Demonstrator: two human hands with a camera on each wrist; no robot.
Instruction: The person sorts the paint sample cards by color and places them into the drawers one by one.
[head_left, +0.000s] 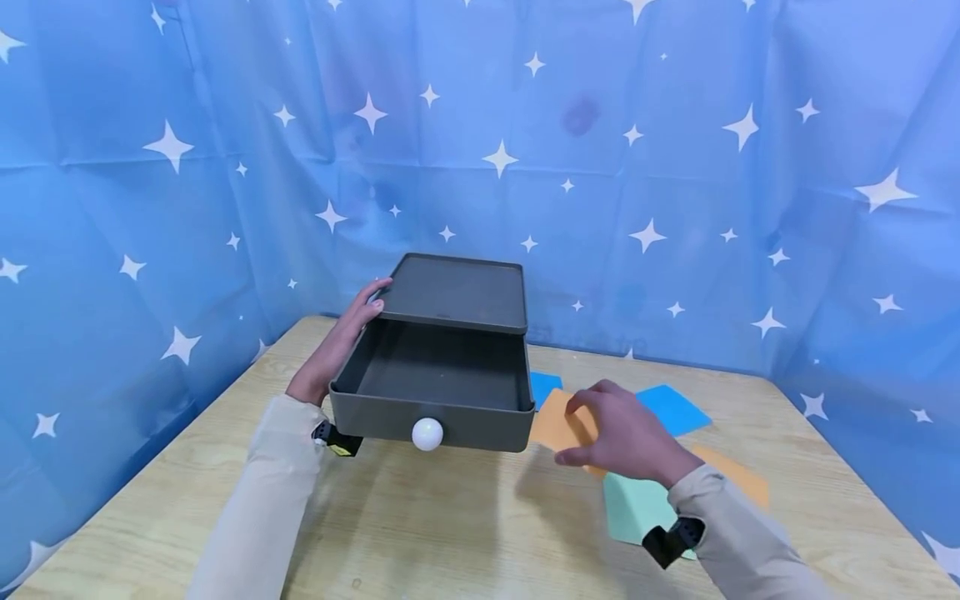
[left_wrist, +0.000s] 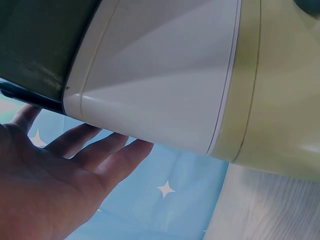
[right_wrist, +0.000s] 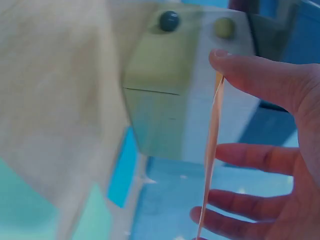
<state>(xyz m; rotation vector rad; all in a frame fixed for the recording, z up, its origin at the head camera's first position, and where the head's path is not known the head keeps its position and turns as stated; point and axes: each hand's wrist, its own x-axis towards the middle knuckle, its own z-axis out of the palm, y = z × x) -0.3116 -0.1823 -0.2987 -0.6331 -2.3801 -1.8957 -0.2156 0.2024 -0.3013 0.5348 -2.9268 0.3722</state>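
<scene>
A drawer unit with a dark grey top (head_left: 457, 287) stands on the table, its dark grey top drawer (head_left: 442, 425) pulled out and bare inside. That drawer has a white ball knob (head_left: 427, 434). White and pale green tiers (left_wrist: 280, 100) below appear in the left wrist view. My left hand (head_left: 337, 346) rests against the unit's left side, fingers extended along it. To the right of the drawer, my right hand (head_left: 626, 433) pinches an orange paper sheet (head_left: 555, 421) between thumb and fingers. In the right wrist view this sheet (right_wrist: 212, 135) is edge-on.
On the table (head_left: 420, 533), right of the unit, lie a blue sheet (head_left: 672, 408), another orange sheet (head_left: 738, 477) and a mint green sheet (head_left: 633, 508). Part of another blue sheet (head_left: 545, 384) shows beside the drawer. A blue star-patterned curtain (head_left: 480, 125) hangs behind.
</scene>
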